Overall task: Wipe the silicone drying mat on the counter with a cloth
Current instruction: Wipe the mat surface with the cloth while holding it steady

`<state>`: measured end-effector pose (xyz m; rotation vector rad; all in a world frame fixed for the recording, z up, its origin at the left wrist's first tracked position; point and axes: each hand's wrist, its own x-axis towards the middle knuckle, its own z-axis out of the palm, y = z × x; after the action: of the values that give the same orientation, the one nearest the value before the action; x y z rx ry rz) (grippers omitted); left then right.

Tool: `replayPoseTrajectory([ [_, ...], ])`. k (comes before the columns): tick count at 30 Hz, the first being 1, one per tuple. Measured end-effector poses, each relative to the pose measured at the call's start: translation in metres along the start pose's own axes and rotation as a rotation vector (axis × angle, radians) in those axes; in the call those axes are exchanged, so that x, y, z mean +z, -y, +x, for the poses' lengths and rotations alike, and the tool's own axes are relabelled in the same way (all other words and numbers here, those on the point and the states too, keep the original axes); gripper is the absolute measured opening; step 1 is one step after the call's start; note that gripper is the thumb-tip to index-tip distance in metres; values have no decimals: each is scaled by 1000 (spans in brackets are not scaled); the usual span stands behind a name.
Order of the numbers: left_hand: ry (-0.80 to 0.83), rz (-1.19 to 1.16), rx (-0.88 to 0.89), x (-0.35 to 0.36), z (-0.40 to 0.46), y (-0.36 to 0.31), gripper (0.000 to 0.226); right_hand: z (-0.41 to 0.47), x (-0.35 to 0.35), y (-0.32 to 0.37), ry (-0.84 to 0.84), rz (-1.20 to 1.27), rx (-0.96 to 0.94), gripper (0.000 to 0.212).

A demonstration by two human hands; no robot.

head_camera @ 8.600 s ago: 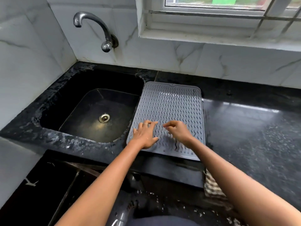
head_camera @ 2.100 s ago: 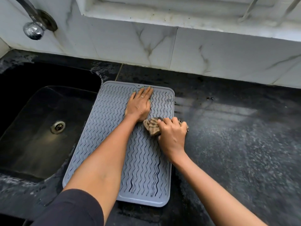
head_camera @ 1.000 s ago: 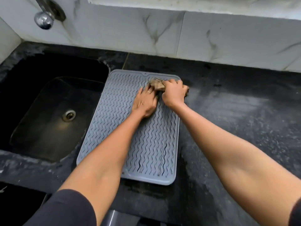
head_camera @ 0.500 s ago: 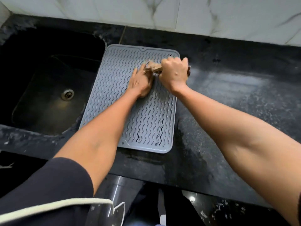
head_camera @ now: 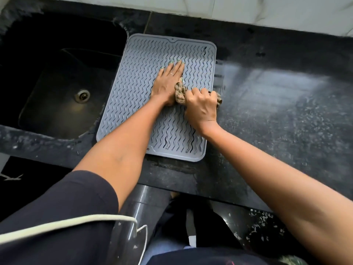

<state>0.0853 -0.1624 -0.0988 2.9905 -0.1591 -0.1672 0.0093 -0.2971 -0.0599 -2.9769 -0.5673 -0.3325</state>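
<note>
Your silicone drying mat (head_camera: 145, 96) lies flat on the black stone counter (head_camera: 277, 115), just right of the sink (head_camera: 63, 83), its left edge at the basin's rim. Your left hand (head_camera: 168, 83) presses palm-down on the mat's middle, fingers straight and close together, a ring on one finger. Your right hand (head_camera: 202, 107) is curled into a fist round the bunched brown patterned cloth (head_camera: 180, 92), on the mat near its right edge. Cloth touches your left hand's thumb side.

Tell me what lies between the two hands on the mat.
Head view: a bunched cloth, gripped by the right hand, touching the flat left hand.
</note>
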Motion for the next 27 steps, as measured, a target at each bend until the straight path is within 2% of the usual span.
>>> replayPoseTrajectory([
  [3,18,-25,-1,-3,-4,-3,67,8,-10,-8,50,183,-33,16],
  [6,-1,-83,0,-2,-27,0,57,47,-12,-27,-35,227,118,17],
  [7,-4,-80,1,0,-37,2,54,60,-9,-33,-13,228,152,26],
  [9,3,-49,5,3,-51,4,55,77,-4,-37,146,170,136,39],
  [11,3,-35,-9,6,-58,4,56,74,2,-28,241,91,93,42],
  [14,-16,-59,-34,6,-56,3,55,32,6,-6,132,54,104,37],
  [18,-10,-50,-18,5,-56,4,55,-51,-2,18,-44,136,89,24],
  [23,-4,-72,-19,-1,-65,0,55,-93,-24,33,-70,267,-2,3],
  [27,20,-78,-31,-2,-85,1,54,-46,-31,20,-222,395,235,12],
])
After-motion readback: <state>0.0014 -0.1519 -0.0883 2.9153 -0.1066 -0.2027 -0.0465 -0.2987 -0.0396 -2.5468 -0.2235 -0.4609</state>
